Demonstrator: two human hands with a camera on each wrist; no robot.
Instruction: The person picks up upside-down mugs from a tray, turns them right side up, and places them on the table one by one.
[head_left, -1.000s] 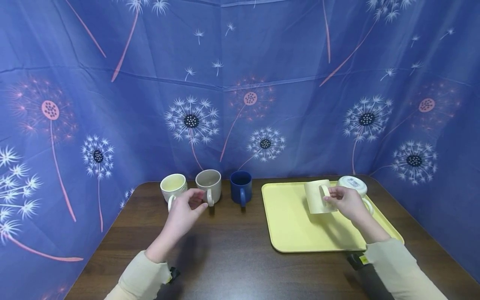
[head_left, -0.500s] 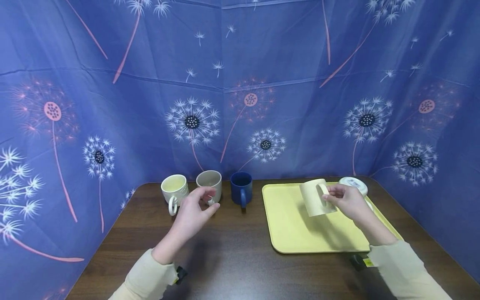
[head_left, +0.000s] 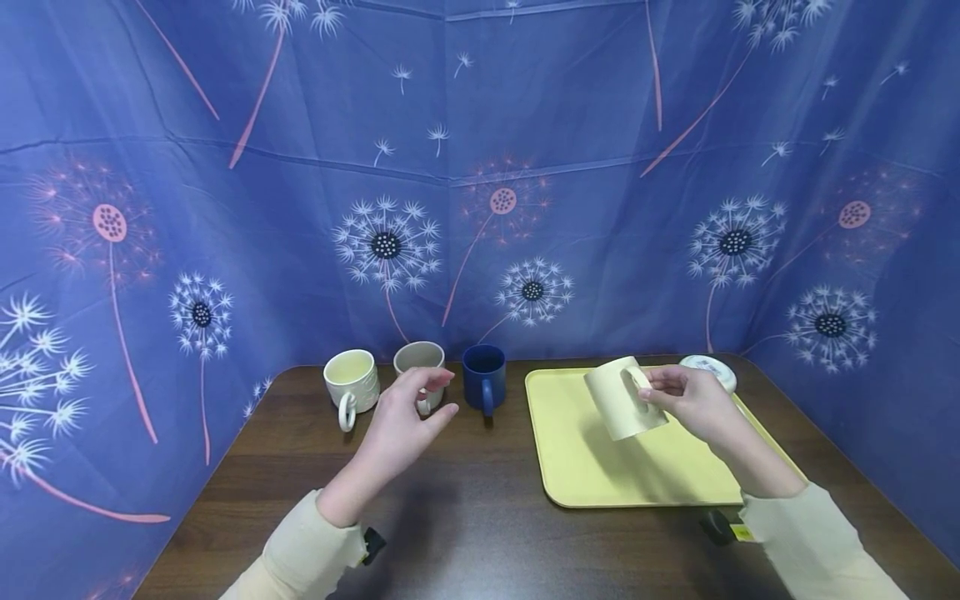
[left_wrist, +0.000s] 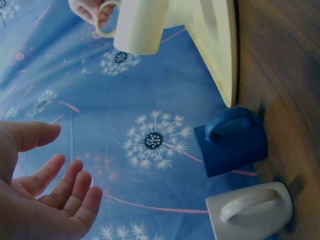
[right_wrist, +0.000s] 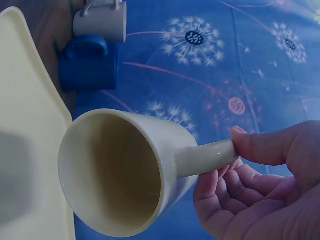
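My right hand [head_left: 693, 402] pinches the handle of a pale yellow mug [head_left: 621, 400] between thumb and fingers. The mug hangs tilted above the yellow tray [head_left: 585, 479], and the right wrist view looks into its mouth [right_wrist: 112, 175]. With fingers apart and nothing between them, my left hand [head_left: 405, 421] hovers in front of the grey mug [head_left: 418, 357], partly covering it in the head view. To that mug's left stands a cream mug [head_left: 352, 379], and to its right a blue mug [head_left: 483, 377]; all three are upright with handles facing me.
A white mug [head_left: 708, 371] lies bottom up at the tray's back right, partly hidden behind my right hand. The dark wooden table [head_left: 480, 533] carries everything. A blue dandelion-print cloth [head_left: 600, 208] hangs right behind the mugs and along both sides.
My left hand has moved right and nearer to me, away from the grey mug's handle. My right hand has carried the pale yellow mug slightly left, and the mug leans more.
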